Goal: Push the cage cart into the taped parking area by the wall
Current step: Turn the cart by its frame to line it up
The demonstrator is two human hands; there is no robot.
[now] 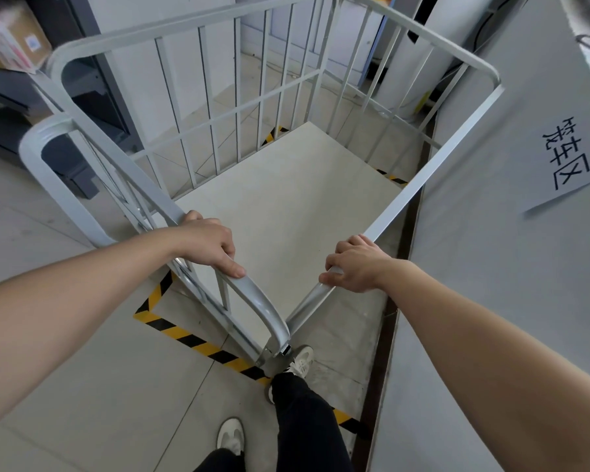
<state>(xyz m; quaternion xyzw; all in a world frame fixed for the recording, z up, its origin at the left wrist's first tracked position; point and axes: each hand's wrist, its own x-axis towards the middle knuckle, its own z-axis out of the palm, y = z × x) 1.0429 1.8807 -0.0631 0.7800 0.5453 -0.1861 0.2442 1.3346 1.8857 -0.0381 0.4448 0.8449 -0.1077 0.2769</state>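
The grey metal cage cart (286, 206) fills the middle of the head view, its barred sides up and its pale floor bare. My left hand (208, 245) grips the top rail of the cart's left side. My right hand (356, 265) grips the top rail of the right side. Both rails meet at a near corner just above my front shoe. Yellow-and-black tape (191, 338) marks the parking area on the floor; the cart stands over most of it, with tape showing at the near left, far end and right. The grey wall (491, 267) runs close along the cart's right side.
A paper sign with handwritten characters (566, 158) is stuck on the wall at right. Dark shelving (92, 97) with a cardboard box (11, 39) stands at the left. A white column (409, 52) rises beyond the cart. My feet (300, 364) stand on the tape line.
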